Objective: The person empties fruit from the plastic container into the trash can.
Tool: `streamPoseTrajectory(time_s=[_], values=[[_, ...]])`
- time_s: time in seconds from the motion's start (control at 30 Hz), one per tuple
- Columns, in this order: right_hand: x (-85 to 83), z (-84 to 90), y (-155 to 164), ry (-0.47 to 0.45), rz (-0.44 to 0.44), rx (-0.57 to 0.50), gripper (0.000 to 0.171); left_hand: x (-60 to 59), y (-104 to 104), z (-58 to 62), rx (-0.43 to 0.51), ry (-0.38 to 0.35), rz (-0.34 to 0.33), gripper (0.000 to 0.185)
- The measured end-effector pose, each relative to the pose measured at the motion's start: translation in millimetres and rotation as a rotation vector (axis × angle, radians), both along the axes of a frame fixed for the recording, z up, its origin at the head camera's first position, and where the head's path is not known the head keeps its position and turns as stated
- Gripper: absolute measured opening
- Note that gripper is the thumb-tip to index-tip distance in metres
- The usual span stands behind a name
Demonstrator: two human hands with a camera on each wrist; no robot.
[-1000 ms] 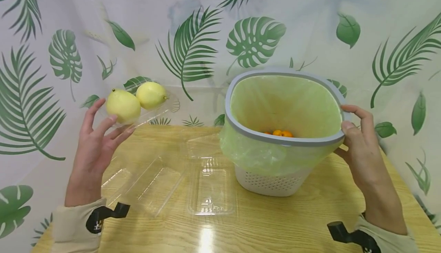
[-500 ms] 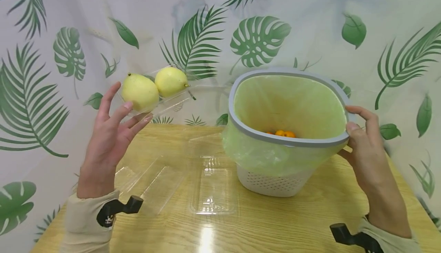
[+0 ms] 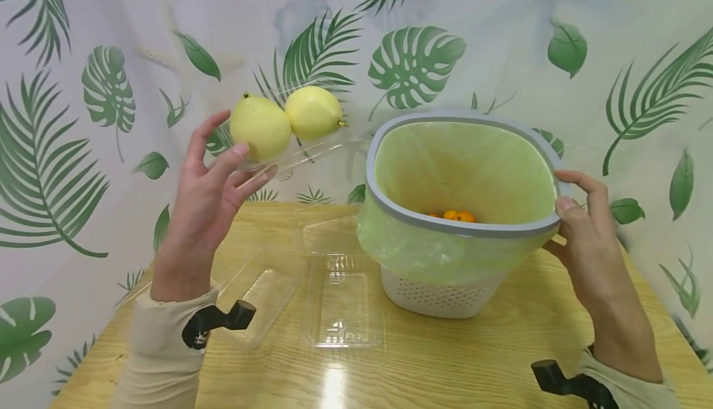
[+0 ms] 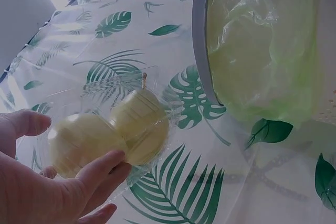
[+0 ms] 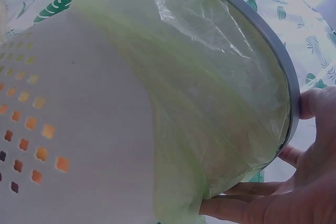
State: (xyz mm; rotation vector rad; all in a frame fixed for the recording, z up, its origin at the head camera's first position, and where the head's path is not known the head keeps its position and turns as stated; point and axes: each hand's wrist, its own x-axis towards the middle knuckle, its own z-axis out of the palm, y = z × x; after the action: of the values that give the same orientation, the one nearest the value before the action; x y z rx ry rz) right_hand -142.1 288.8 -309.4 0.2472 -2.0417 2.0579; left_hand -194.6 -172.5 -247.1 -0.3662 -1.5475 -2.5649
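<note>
A: Report the left hand.

B: It grasps a clear tray raised above the counter, left of the bin; 2 pears sit in it; fingers curl round the near edge.

A: Handling?

B: Thin plastic, probably flexible and slippery; the loose fruit can roll; support from beneath.

A: The right hand?

B: Clamped on the bin's grey rim; the bin tilts; the green liner is soft; small orange fruit lies inside.
</note>
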Motion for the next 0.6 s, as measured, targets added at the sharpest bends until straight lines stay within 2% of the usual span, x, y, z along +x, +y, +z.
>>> streamPoseTrajectory(time_s=[0.37, 0.6], values=[[0.2, 0.5, 2, 0.008, -0.001, -0.001, 0.044, -5.0, 45, 5.1, -0.222, 0.150, 0.065, 0.058], [-1.1, 0.6, 0, 0.000, 0.007, -0.022, 0.043, -6.8, 73, 3.6, -0.261, 0.225, 0.055, 0.059]])
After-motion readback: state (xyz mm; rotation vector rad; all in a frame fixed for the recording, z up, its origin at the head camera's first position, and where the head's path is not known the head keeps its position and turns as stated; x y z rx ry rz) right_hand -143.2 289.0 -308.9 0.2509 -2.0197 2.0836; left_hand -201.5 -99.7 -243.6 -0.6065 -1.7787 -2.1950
